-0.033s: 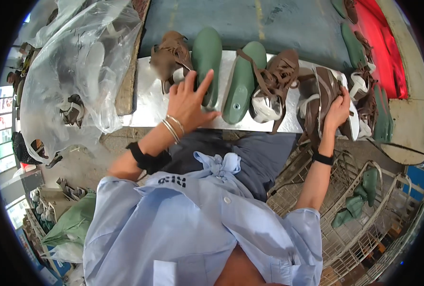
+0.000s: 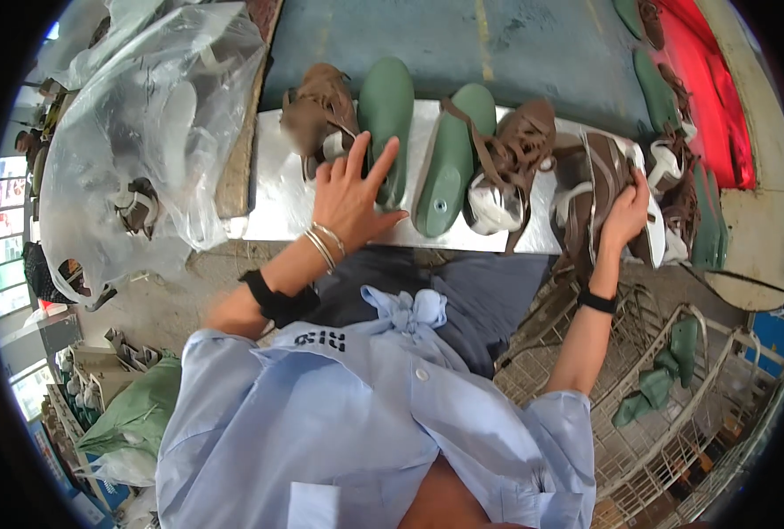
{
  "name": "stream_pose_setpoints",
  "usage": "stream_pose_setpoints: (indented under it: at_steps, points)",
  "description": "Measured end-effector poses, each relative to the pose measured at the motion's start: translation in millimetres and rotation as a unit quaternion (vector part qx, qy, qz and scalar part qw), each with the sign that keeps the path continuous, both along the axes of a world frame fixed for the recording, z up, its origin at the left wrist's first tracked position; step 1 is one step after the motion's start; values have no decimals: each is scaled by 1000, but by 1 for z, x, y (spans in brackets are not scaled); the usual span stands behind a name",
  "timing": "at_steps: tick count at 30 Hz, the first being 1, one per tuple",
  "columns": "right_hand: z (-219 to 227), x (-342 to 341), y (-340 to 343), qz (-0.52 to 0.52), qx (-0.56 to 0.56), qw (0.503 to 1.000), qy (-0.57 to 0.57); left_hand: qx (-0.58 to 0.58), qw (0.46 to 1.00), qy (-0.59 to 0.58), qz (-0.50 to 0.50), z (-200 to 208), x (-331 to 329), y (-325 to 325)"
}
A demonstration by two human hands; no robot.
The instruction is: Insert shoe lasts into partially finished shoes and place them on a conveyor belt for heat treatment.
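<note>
My left hand (image 2: 353, 192) is spread over the metal-topped bench edge, holding nothing. Its fingertips lie at the near end of an upright-pointing green shoe last (image 2: 386, 97); whether they touch it I cannot tell. Left of that last sits a brown shoe upper (image 2: 323, 104) with loose laces. A second green last (image 2: 449, 167) lies to the right, a brown lace across it, beside another brown laced upper (image 2: 526, 137) with a white lining. Farther right, my right hand (image 2: 626, 210) is closed round the side of a brown shoe (image 2: 605, 181) with a white sole edge.
A clear plastic bag (image 2: 145, 115) with shoe parts bulges at the left. More brown uppers and a green last (image 2: 707, 216) crowd the right end, near a red sheet (image 2: 718, 97). Below right stands a wire cart (image 2: 577, 353) holding green lasts (image 2: 656, 383). A blue-grey surface (image 2: 409, 35) lies beyond the bench.
The whole view has shifted slightly, so the bench sits a little lower in the picture. Both hands keep nearly the same pose and place.
</note>
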State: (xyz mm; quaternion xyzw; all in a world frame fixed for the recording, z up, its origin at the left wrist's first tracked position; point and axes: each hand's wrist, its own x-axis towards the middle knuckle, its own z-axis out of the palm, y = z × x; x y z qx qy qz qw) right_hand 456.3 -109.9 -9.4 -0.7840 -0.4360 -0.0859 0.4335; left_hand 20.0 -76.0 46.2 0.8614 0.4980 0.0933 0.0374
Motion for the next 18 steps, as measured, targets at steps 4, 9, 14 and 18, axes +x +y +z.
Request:
stream_pose_setpoints:
  at_steps: [4, 9, 14, 18]
  points:
    - [-2, 5, 0, -2, -12, 1000, 10, 28, 997, -69, -29, -25, -3, 26]
    - [-3, 3, -7, 8, -14, 1000, 10, 53, 992, -94, -64, -34, -8, 134]
    - [-3, -5, -5, 1, -1, 1000, 23, 19, 993, -21, -112, -51, -4, 237]
    - [-5, -3, -6, -13, -4, 1000, 26, 36, 991, -85, -94, -70, 16, 274]
